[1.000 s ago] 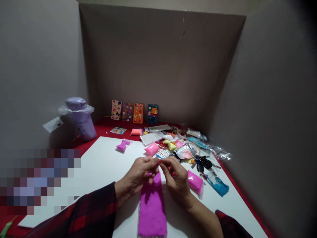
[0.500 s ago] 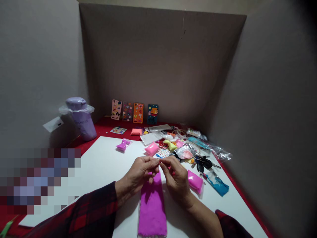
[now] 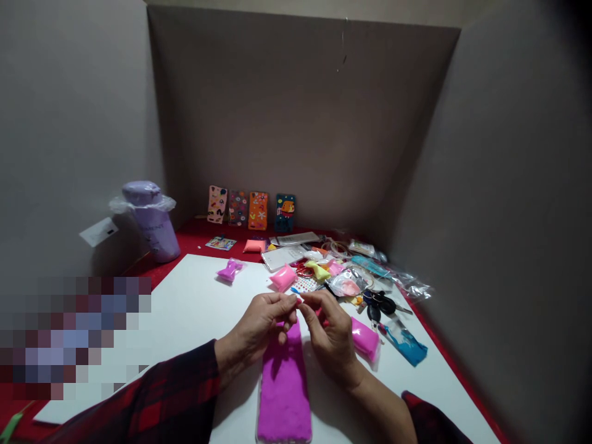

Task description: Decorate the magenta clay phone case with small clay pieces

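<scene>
Fingertip to fingertip, my left hand (image 3: pixel 266 324) and my right hand (image 3: pixel 330 330) pinch a small pinkish-red bit of clay (image 3: pixel 299 301) between them. More of a red-pink material shows under the curled fingers of my right hand, mostly hidden. Below both hands lies a phone case (image 3: pixel 284 394) covered with a purple clay layer, its clear rim visible along the edge; my hands shade its upper end. Beside my right hand sits a bright pink clay packet (image 3: pixel 364 339). Just beyond the fingertips is the tip of a blue stick (image 3: pixel 295 290).
A white board (image 3: pixel 185 320) covers the red cloth (image 3: pixel 194 233). Behind the hands are a pink packet (image 3: pixel 283 277), clear cases (image 3: pixel 284 258), keys (image 3: pixel 382 303) and a blue packet (image 3: pixel 407 342). A lilac wrapped tumbler (image 3: pixel 155 225) stands left. Decorated cases (image 3: pixel 258 211) lean on the back wall.
The fingertips have parted slightly, and more of the pinkish-red bit shows between them. The purple-covered case has stayed in place.
</scene>
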Demonstrator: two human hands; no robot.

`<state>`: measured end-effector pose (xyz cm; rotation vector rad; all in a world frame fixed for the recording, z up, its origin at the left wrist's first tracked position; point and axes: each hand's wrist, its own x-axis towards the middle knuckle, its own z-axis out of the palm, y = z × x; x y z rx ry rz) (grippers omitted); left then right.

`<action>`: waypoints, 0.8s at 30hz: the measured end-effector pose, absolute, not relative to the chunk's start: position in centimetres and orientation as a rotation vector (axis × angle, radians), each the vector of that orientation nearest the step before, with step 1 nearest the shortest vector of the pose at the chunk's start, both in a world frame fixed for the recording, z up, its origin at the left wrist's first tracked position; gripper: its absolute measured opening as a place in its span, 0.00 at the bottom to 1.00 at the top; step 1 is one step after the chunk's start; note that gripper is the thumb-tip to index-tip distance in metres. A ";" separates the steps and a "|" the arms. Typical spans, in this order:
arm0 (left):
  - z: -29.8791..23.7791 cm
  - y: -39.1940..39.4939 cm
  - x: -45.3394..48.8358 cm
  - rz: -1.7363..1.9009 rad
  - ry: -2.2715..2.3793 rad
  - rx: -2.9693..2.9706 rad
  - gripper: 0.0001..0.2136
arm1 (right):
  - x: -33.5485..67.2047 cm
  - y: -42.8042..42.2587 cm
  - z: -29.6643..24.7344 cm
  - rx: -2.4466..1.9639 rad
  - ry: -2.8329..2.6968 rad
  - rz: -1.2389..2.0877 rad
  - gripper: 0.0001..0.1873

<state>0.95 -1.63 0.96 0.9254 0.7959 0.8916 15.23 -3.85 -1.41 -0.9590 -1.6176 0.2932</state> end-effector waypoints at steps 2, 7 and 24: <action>1.0 -1.7 1.0 0.900 0.803 0.941 0.15 | 15.2 -3.9 -1.4 -0.989 -1.611 0.320 0.04; 0.9 -1.7 0.9 0.951 0.820 1.024 0.17 | 15.2 -4.0 -1.0 -0.981 -1.606 0.345 0.07; 1.6 -2.0 0.9 0.985 0.915 1.188 0.16 | 15.4 -3.7 -2.1 -0.986 -1.512 0.608 0.08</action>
